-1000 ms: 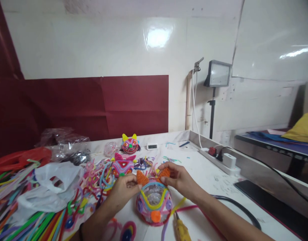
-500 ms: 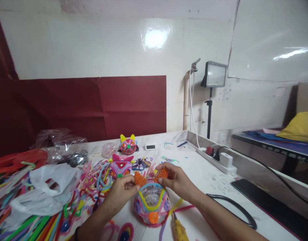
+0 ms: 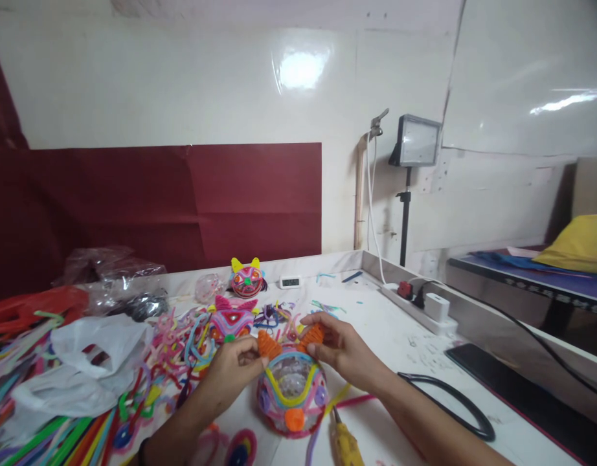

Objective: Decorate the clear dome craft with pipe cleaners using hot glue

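Observation:
A rounded animal head made of pipe cleaners over a clear shell rests on the white table in front of me, with yellow, blue and pink bands and an orange nose. My left hand pinches its left orange pipe-cleaner ear at the outer edge. At the other side, my right hand has thumb and fingers closed on the right orange ear. Both ears sit at the top of the head. A yellow hot glue gun lies just right of it, its nozzle pointing away from me.
Two similar heads, one pink-eared and one yellow-eared, stand behind. Loose pipe cleaners and a white plastic bag crowd the left. To the right are a black cable loop, a phone-like black slab and a power strip.
Both hands keep hold of the ears with almost no movement. The whole view has shifted slightly, and the head appears a little further left.

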A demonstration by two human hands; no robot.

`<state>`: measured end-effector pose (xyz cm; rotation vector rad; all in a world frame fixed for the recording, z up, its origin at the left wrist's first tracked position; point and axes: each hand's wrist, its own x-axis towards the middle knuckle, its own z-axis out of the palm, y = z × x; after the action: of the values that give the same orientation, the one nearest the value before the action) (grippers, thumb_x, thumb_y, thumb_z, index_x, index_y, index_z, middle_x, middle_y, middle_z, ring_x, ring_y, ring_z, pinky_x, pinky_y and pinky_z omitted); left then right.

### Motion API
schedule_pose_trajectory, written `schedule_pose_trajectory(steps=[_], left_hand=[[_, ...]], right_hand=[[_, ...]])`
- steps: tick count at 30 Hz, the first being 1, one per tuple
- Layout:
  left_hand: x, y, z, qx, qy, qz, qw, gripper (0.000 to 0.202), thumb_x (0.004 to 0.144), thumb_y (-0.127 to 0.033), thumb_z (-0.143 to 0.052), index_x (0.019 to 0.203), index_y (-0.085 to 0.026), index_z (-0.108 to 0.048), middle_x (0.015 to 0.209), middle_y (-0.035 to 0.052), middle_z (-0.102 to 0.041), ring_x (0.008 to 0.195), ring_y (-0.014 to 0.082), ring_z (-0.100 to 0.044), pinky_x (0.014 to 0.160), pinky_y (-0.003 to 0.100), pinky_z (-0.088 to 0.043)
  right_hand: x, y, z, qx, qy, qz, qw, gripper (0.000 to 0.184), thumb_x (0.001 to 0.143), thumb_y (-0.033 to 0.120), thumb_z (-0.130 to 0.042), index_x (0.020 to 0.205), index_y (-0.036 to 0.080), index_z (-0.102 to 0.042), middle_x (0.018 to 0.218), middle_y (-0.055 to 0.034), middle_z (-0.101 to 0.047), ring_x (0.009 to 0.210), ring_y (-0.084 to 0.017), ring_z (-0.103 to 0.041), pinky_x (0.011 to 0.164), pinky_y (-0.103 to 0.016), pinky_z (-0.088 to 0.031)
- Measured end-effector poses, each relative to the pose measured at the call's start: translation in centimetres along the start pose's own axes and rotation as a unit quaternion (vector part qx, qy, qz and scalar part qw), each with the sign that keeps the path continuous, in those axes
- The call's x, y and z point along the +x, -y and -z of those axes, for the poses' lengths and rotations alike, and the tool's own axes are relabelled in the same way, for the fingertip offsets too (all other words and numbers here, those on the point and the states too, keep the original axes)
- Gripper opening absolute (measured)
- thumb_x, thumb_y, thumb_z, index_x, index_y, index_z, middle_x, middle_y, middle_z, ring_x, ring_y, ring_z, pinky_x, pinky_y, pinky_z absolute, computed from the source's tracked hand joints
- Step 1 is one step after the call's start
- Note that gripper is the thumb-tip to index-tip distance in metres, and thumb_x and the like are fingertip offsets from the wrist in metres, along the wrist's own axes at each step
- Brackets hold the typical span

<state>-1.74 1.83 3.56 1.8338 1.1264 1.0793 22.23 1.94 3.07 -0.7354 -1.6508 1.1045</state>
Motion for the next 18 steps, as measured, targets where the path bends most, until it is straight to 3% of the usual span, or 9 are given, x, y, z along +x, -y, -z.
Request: schedule_pose_trajectory(steps=[13, 18], left_hand=[[0.01, 0.01, 0.13, 0.006, 0.001, 0.011, 1.000, 0.017, 0.069, -0.034, -0.070, 0.066, -0.017, -0.069, 0.067, 0.0023, -0.068, 0.069, 0.0194, -0.062, 0.066, 0.027, -0.050], [-0.05, -0.19, 0.19, 0.008, 0.005, 0.014, 1.000, 0.018, 0.069, -0.036, -0.071, 0.066, -0.017, -0.069, 0.065, 0.0021, -0.067, 0.069, 0.0200, -0.062, 0.066, 0.028, -0.051]], right_hand=[[-0.90, 0.48, 0.44, -0.045, 0.018, 0.021, 0.999, 0.040, 0.083, 0.027, -0.061, 0.122, 0.023, -0.052, 0.099, -0.0037, -0.062, 0.092, -0.021, -0.058, 0.083, -0.036, -0.047], [-0.86, 0.33, 0.43, -0.048, 0.010, 0.017, 0.999, 0.039, 0.084, 0.031, -0.061, 0.121, 0.024, -0.051, 0.098, -0.0038, -0.062, 0.092, -0.021, -0.060, 0.080, -0.035, -0.048]])
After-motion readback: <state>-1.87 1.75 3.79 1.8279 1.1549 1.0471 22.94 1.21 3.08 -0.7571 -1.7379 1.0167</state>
